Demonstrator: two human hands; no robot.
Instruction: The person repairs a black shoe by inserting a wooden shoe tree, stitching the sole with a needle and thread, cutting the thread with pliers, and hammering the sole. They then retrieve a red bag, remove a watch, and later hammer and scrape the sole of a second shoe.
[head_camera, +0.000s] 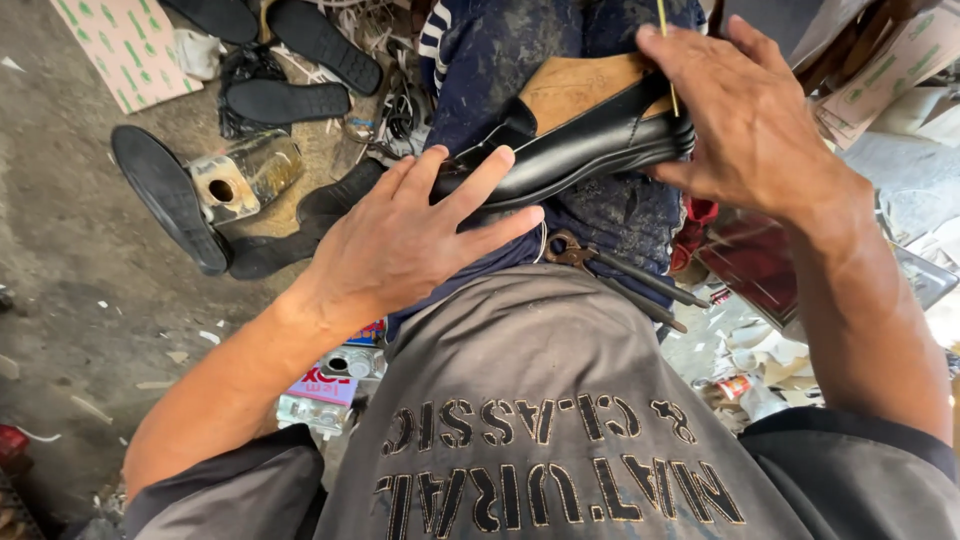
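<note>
A black leather shoe (580, 145) with a tan insole lies on its side across my lap, on dark blue stained cloth. My left hand (405, 235) grips its front end, fingers spread over the edge of the sole. My right hand (745, 115) clasps the heel end from above. A thin yellow stick (665, 50) pokes up between my right fingers.
Rusty pliers (610, 265) lie on my lap below the shoe. On the dirty concrete floor at left are several black soles (165, 195), a metal tin (240, 175) and a black shoe upper. Paper scraps, small cans and cardboard boxes (890, 60) crowd the right side.
</note>
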